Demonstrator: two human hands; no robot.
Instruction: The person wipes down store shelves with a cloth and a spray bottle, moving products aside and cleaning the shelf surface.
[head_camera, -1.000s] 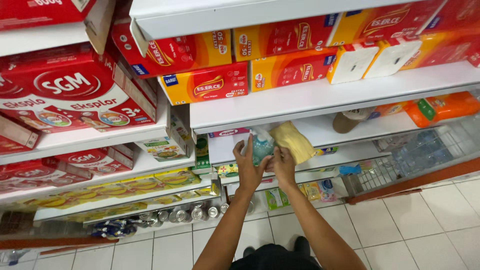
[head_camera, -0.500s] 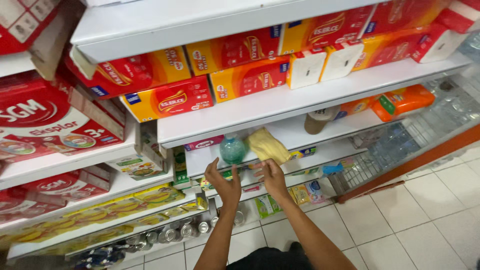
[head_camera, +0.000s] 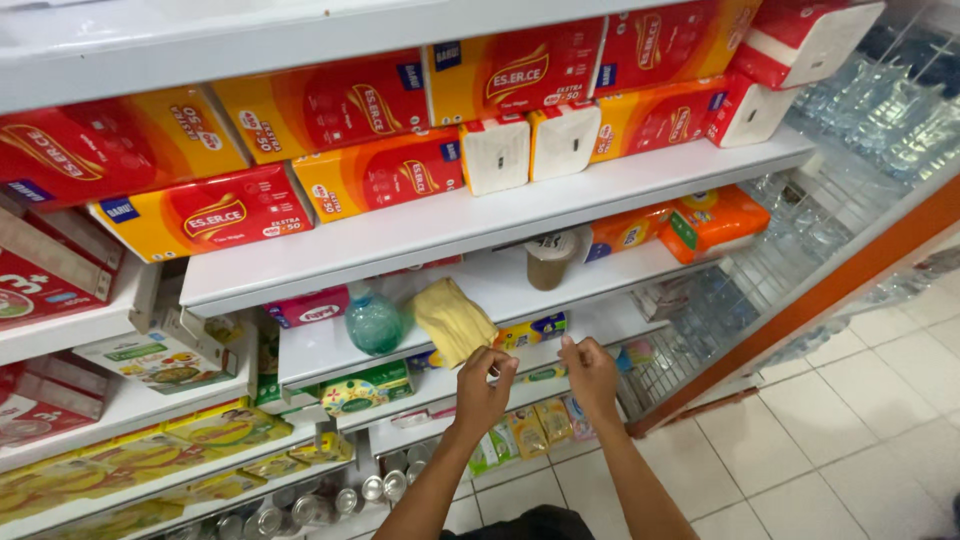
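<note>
Above me red and yellow tissue boxes (head_camera: 380, 175) fill the white shelf (head_camera: 480, 225), with orange packs (head_camera: 712, 218) and a brown cup (head_camera: 548, 262) lower down.

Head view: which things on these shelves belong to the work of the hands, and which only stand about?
In hand:
left hand
right hand
yellow cloth
green bottle

Standing about:
tissue packs
brown cup
tins

Hands: left hand (head_camera: 486, 388) and right hand (head_camera: 590, 374) are held side by side, fingers curled, before a white shelf (head_camera: 320, 350).
Shelf: a yellow cloth (head_camera: 453, 319) is draped over the edge, beside a green bottle (head_camera: 373, 321).
</note>
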